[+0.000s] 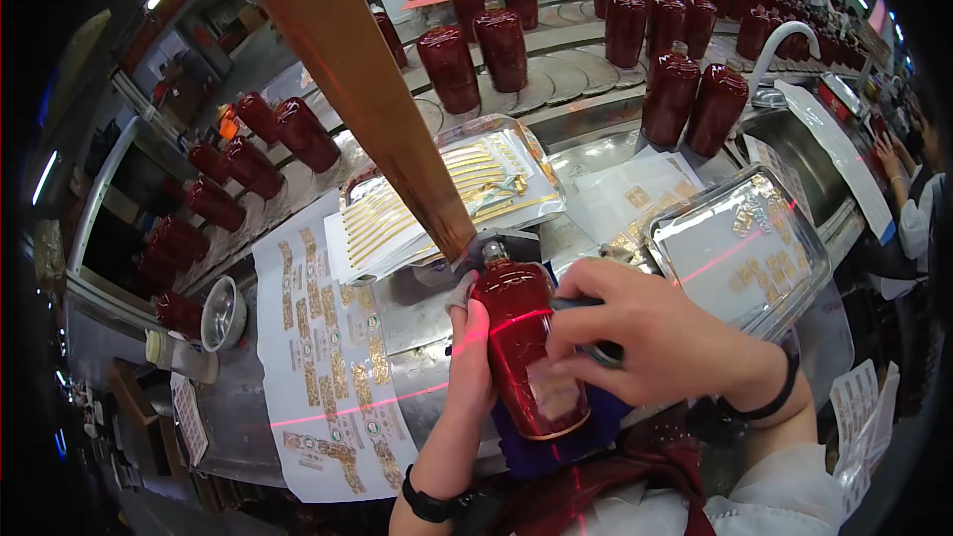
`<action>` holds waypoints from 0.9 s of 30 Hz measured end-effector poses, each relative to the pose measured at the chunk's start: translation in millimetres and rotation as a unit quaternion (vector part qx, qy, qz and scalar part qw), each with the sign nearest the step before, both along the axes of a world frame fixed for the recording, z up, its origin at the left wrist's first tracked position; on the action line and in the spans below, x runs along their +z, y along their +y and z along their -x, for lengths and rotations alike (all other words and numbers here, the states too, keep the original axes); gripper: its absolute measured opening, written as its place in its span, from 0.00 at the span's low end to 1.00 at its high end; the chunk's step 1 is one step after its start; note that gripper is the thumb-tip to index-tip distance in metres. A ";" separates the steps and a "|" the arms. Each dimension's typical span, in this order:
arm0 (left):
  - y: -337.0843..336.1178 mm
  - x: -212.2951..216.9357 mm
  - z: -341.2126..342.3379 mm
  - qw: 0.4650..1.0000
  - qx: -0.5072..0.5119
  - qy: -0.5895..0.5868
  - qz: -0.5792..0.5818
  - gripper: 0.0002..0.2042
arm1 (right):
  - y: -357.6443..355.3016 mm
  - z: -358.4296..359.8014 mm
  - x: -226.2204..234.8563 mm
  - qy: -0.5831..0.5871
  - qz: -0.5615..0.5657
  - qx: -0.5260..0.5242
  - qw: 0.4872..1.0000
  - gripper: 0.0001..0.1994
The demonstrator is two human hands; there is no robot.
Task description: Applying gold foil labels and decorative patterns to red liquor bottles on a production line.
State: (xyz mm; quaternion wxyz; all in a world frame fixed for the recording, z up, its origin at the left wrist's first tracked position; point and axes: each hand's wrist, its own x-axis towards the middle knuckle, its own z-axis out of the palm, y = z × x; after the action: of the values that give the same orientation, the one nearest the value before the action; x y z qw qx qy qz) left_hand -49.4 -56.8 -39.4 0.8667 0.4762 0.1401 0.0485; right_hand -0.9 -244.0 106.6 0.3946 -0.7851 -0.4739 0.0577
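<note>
A glossy dark red bottle (pixel 511 298) with a clear neck leans in front of me, its base over a dark blue cloth (pixel 620 419). Around its left side wraps my left hand (pixel 473 362), closed on it. My right hand (pixel 655 333) is bent over the bottle's right side, its fingers pinched on a small dark grey tool (pixel 608 350); the tool's working edge is mostly hidden. Below those fingers, a pale rectangular patch (pixel 558 394) shows on the lower front of the bottle.
A wooden post (pixel 372 79) slants down close to the bottle's neck. Sheets of gold decals (pixel 333 367) lie left; a tray (pixel 740 253) with gold pieces sits right. More red bottles (pixel 501 45) stand on the conveyor behind. A metal bowl (pixel 224 313) is far left, a sink (pixel 819 154) right.
</note>
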 end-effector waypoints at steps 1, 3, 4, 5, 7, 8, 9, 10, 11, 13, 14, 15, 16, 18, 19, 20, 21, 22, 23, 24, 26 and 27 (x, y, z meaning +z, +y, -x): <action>-0.3 2.1 1.0 1.000 0.004 0.003 -0.007 0.29 | 10.1 -7.8 -11.1 0.018 0.014 -0.008 1.000 0.06; 1.7 9.9 4.7 0.998 -0.003 0.042 0.042 0.26 | 20.6 -19.1 -29.3 0.034 0.025 -0.029 0.999 0.07; 2.1 14.6 6.9 0.999 -0.020 -0.013 -0.035 0.27 | 23.2 -24.3 -36.0 0.031 0.024 -0.042 0.998 0.07; 3.8 20.0 9.8 0.993 -0.030 -0.049 -0.100 0.30 | 24.9 -27.9 -41.5 0.033 0.025 -0.056 0.998 0.08; 8.6 31.0 14.4 0.982 -0.086 -0.095 -0.135 0.49 | 26.9 -32.0 -47.1 0.015 0.034 -0.056 0.998 0.07; 8.1 34.9 15.3 0.976 -0.102 -0.083 -0.174 0.50 | 27.6 -33.3 -47.6 -0.002 0.019 -0.064 0.998 0.07; 8.1 38.1 16.0 0.970 -0.114 -0.085 -0.197 0.52 | 27.4 -34.9 -46.3 0.011 0.042 -0.053 0.998 0.07; 7.1 40.4 15.9 0.963 -0.125 -0.087 -0.221 0.54 | 28.5 -36.8 -45.1 0.015 0.045 -0.050 0.998 0.08; 5.4 41.8 15.9 0.969 -0.133 -0.075 -0.196 0.56 | 29.8 -39.4 -43.5 0.019 0.047 -0.048 0.998 0.08; 2.2 43.0 14.9 0.964 -0.118 -0.083 -0.226 0.56 | 32.2 -45.9 -42.3 0.067 0.047 -0.081 0.993 0.10; 1.5 43.3 14.4 0.961 -0.112 -0.091 -0.235 0.56 | 31.9 -48.9 -42.5 0.083 0.034 -0.087 0.992 0.10; 0.2 43.5 13.9 0.966 -0.106 -0.101 -0.211 0.51 | 31.5 -51.1 -44.1 0.084 -0.001 -0.120 0.989 0.12; 0.4 43.8 12.7 0.972 -0.084 -0.098 -0.196 0.48 | 29.3 -51.1 -46.3 0.060 -0.024 -0.162 0.985 0.15; 2.8 44.6 8.1 0.984 -0.051 -0.091 -0.147 0.42 | 23.2 -46.5 -54.0 0.051 -0.088 -0.190 0.976 0.25; 4.3 44.8 4.7 0.990 -0.045 -0.098 -0.089 0.32 | 18.1 -40.3 -58.8 0.094 -0.082 -0.198 0.972 0.31; 7.1 45.0 -0.3 0.989 -0.039 -0.074 -0.121 0.27 | 13.7 -30.5 -64.3 0.131 -0.069 -0.210 0.967 0.37; 7.2 44.7 -4.1 0.991 -0.026 -0.059 -0.119 0.25 | 10.9 -20.8 -70.5 0.159 -0.040 -0.194 0.967 0.47; 7.4 44.4 -8.1 0.993 -0.012 -0.045 -0.104 0.22 | 9.6 -12.1 -77.2 0.306 -0.019 -0.178 0.935 0.51; 7.4 44.4 -10.5 0.992 -0.007 -0.038 -0.123 0.22 | 10.4 -4.8 -84.5 0.341 -0.060 -0.151 0.926 0.52; 7.0 44.5 -11.9 0.991 -0.003 -0.031 -0.129 0.21 | 10.3 0.1 -91.0 0.400 -0.041 -0.144 0.904 0.54; 5.4 45.3 -13.2 0.991 0.002 -0.019 -0.134 0.21 | 9.1 5.9 -101.1 0.414 -0.090 -0.125 0.897 0.53; 4.7 46.1 -13.4 0.991 0.004 -0.018 -0.132 0.20 | 8.8 6.8 -104.9 0.401 -0.089 -0.127 0.903 0.53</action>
State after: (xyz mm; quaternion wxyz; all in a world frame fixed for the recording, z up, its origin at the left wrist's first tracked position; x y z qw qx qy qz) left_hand -36.0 -52.0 6.7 0.7982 0.5854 0.1189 0.0784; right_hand -7.6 -235.2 1.8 0.6238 -0.7104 -0.1751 0.2747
